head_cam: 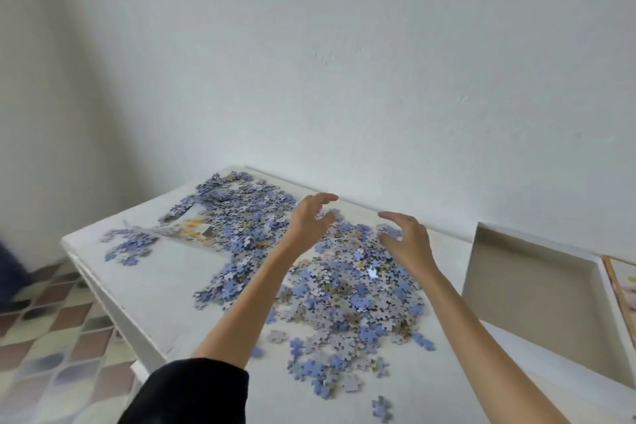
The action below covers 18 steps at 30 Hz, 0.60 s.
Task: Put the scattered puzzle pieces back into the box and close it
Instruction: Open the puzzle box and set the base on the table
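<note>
Over jagged blue puzzle pieces, left hand, right hand, fingers curled apart

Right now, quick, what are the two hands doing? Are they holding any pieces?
Left hand: open, fingers curled, over the puzzle pieces, holding nothing.
Right hand: open, fingers spread over the pieces, holding nothing.

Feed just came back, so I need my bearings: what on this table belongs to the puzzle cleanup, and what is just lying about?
Job:
- scattered puzzle pieces
- far pile of pieces
- open box, empty
- left hand and right hand, open over the pieces

Lying about:
- printed sheet under the far pile
- white table
</note>
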### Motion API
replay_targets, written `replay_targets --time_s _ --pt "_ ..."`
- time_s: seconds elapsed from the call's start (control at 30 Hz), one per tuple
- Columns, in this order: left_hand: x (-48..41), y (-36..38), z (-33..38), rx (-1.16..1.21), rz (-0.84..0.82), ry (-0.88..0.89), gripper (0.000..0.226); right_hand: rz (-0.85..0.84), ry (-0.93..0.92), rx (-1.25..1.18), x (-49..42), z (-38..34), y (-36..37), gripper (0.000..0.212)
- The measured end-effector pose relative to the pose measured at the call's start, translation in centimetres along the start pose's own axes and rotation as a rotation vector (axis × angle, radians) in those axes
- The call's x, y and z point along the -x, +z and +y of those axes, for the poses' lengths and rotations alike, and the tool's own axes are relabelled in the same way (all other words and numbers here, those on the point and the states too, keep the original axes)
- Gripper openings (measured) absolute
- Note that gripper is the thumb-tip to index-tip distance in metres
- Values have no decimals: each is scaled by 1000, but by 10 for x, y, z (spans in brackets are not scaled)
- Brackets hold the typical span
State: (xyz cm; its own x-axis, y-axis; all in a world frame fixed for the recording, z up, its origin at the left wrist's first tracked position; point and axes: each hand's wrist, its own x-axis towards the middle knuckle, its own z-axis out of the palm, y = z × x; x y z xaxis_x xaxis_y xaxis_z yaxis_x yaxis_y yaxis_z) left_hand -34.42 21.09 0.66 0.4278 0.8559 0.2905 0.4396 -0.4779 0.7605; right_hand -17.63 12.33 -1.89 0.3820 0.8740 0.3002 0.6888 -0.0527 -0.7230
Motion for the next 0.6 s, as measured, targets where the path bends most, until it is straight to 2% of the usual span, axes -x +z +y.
replay_targets --time_s 0.2,0.37,0.6 --pt "-5 -106 -70 -142 121 -106 35 -131 -70 -25 -28 -71 100 39" --pt "-7 -183 -137 -235 167 -204 29 -225 -139 -51 -47 -123 182 40" --pt "4 -224 -224 -362 48 -459 36 -366 -134 19 -39 -163 268 43"
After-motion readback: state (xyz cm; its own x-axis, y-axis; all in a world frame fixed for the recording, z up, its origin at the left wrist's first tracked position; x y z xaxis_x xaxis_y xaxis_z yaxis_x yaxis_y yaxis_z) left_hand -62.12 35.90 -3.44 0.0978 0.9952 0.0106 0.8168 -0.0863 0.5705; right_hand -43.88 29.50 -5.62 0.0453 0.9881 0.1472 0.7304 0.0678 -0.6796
